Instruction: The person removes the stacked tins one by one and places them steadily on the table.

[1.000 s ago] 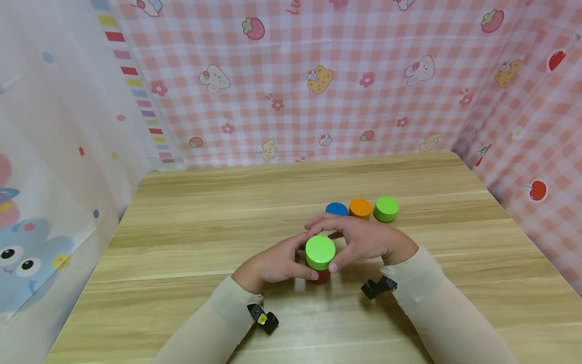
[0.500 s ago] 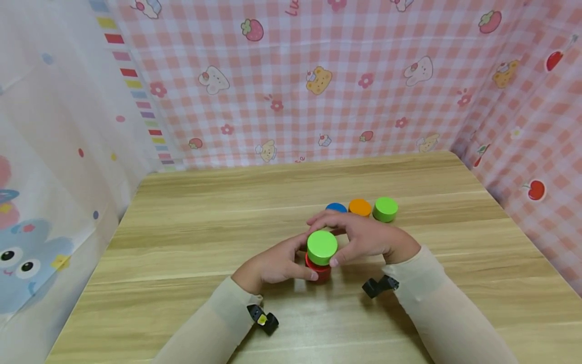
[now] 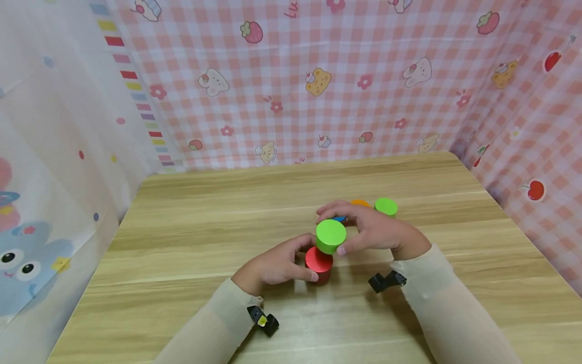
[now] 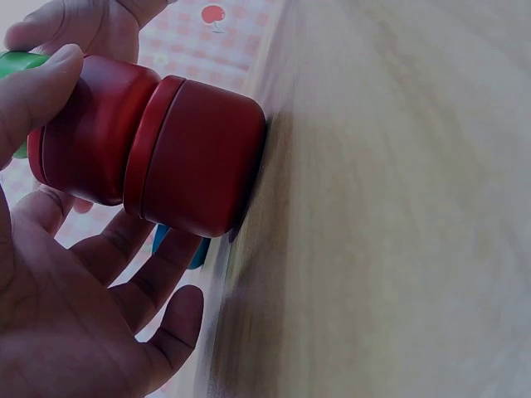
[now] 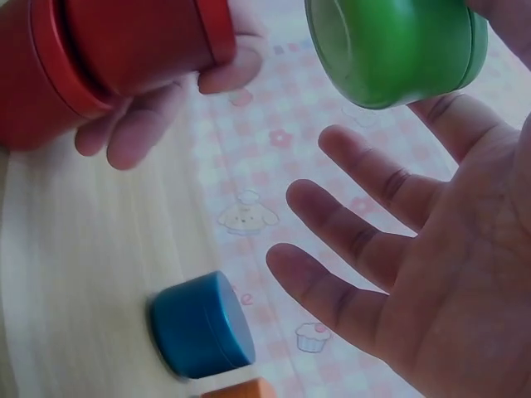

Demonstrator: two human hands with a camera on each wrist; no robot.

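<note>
Two red round lidded tins are stacked upright on the table; the upper red tin (image 3: 319,260) shows its bare top in the head view, while the left wrist view has the lower red tin (image 4: 199,157) on the wood. My left hand (image 3: 279,262) grips the upper one, thumb on the near side and fingers behind. Up and right of the stack, my right hand (image 3: 377,230) pinches a green tin (image 3: 331,235) between thumb and index finger, its other fingers spread. In the right wrist view this green tin (image 5: 390,50) hangs apart from the red ones.
Behind my right hand a row of tins stands on the wooden table (image 3: 218,217): a mostly hidden blue tin (image 5: 199,323), an orange tin (image 3: 360,203) and a second green tin (image 3: 386,206). A checked cloth (image 3: 273,76) hangs behind the table.
The green tin has come up off the red stack and moved right and away with my right hand, uncovering the red top. My left hand has stayed on the stack.
</note>
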